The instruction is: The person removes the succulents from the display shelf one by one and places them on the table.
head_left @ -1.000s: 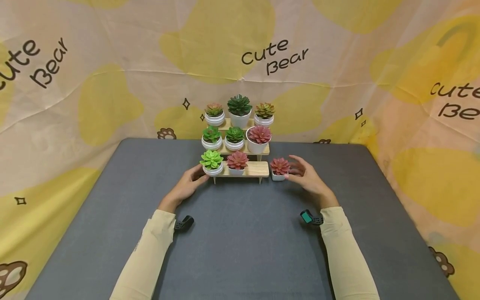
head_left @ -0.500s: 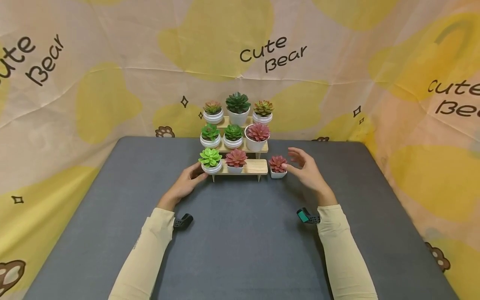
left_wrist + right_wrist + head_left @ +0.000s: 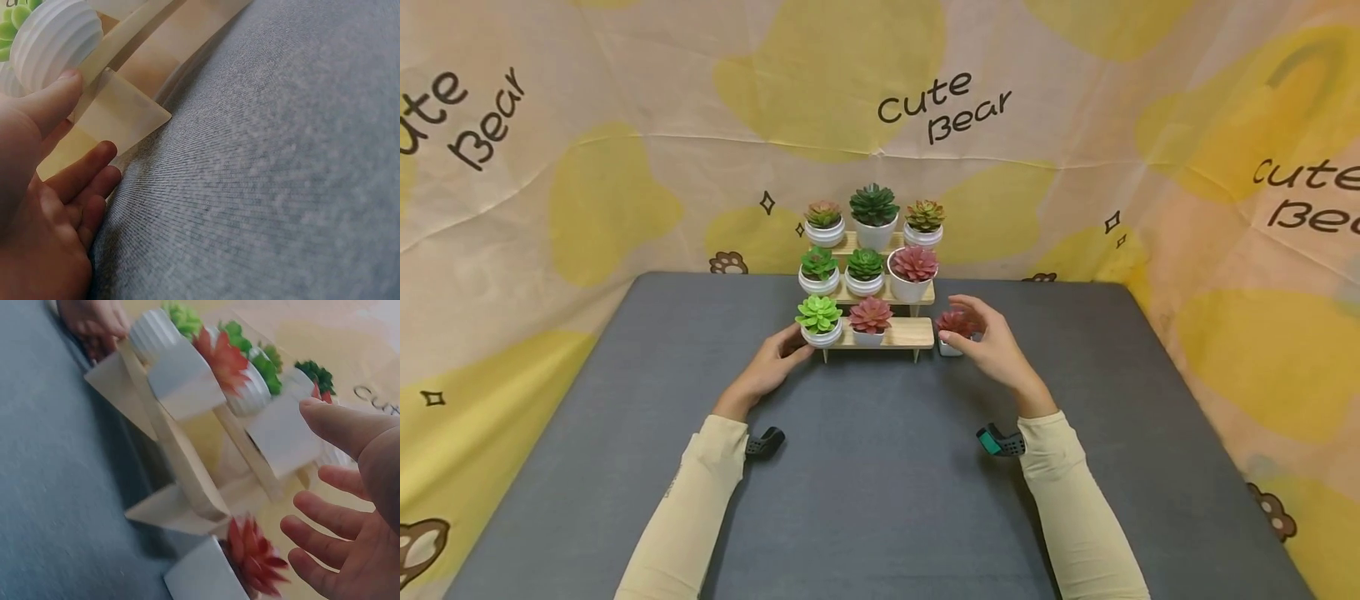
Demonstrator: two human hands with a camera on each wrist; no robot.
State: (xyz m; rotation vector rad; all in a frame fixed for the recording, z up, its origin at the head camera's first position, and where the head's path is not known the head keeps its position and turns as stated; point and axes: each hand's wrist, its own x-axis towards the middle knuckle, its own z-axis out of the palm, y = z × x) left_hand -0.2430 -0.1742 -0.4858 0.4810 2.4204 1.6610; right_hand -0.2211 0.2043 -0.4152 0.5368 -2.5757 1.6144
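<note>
A three-tier wooden stand (image 3: 912, 332) holds several potted succulents. My left hand (image 3: 766, 367) grips the left end of its lowest tier, thumb close against the ribbed white pot (image 3: 57, 44) of a bright green succulent (image 3: 818, 313). Beside that plant, a red succulent (image 3: 870, 315) in a white pot stands on the same tier. Another red succulent (image 3: 252, 556) in a squarish white pot (image 3: 205, 575) is on the table, just right of the stand. My right hand (image 3: 996, 348) is beside and partly in front of it, fingers spread and holding nothing.
On the middle tier are two green succulents and a larger pink-red one (image 3: 914, 265). The top tier carries a tall dark green succulent (image 3: 874, 205) between two smaller ones. A grey cloth covers the table (image 3: 880, 475); a patterned curtain (image 3: 700, 92) hangs behind.
My right hand has moved left over the red succulent on the table, with its fingers now partly covering the plant. The left hand stays at the stand's left end. The head view shifts slightly.
</note>
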